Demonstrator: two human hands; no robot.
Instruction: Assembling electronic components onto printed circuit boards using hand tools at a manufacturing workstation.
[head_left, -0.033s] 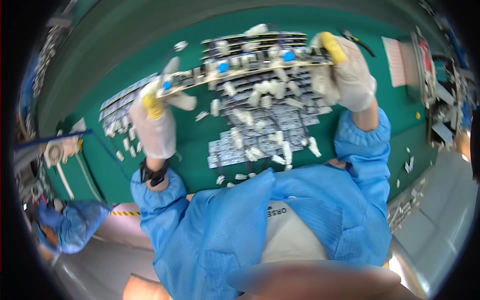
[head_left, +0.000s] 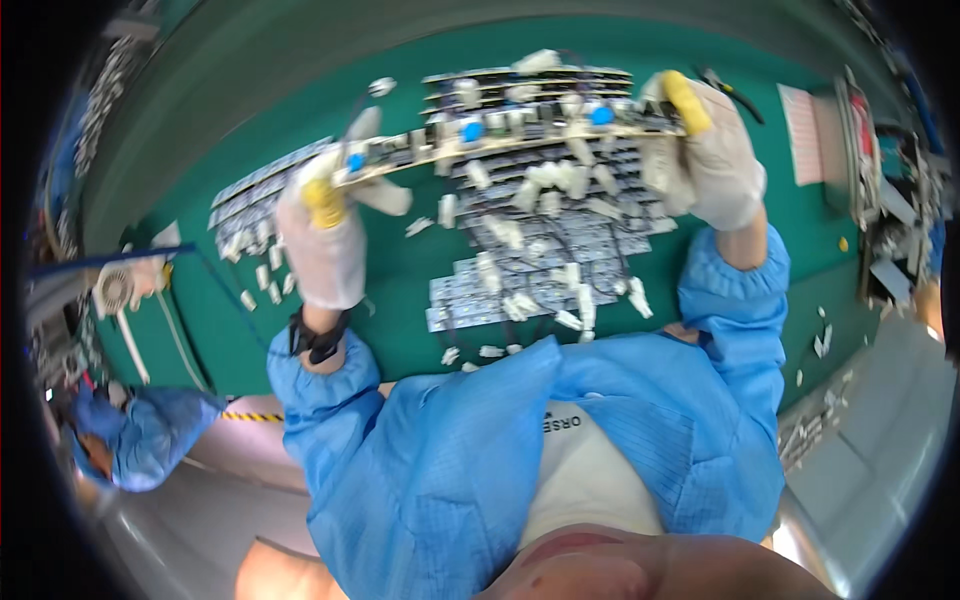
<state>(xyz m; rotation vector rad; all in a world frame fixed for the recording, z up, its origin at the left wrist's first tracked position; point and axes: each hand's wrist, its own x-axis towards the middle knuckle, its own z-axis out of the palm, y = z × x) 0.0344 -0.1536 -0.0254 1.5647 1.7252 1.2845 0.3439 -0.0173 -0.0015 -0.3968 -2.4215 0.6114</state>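
My left hand (head_left: 328,245), in a white glove with a yellow finger cover, grips the left end of a long, narrow circuit board (head_left: 432,155). My right hand (head_left: 718,150), gloved the same way, is closed on its right end. The board is held edge-on, slightly higher at the right, with blue round parts and dark components along it. Beneath and behind it lie overlapping rows of circuit boards (head_left: 590,245) with white connectors and dark wires. Beside my left hand is another group of boards (head_left: 262,190).
Pliers (head_left: 735,96) and a printed sheet (head_left: 800,135) lie at the far right, next to a tray of parts. Loose white connectors (head_left: 262,275) are scattered on the green mat (head_left: 395,285). At the left stands a small white fan (head_left: 115,290); a person in blue (head_left: 160,435) is beyond.
The whole scene sits slightly further right and mostly a little lower in the picture. Both hands keep their hold on the circuit board.
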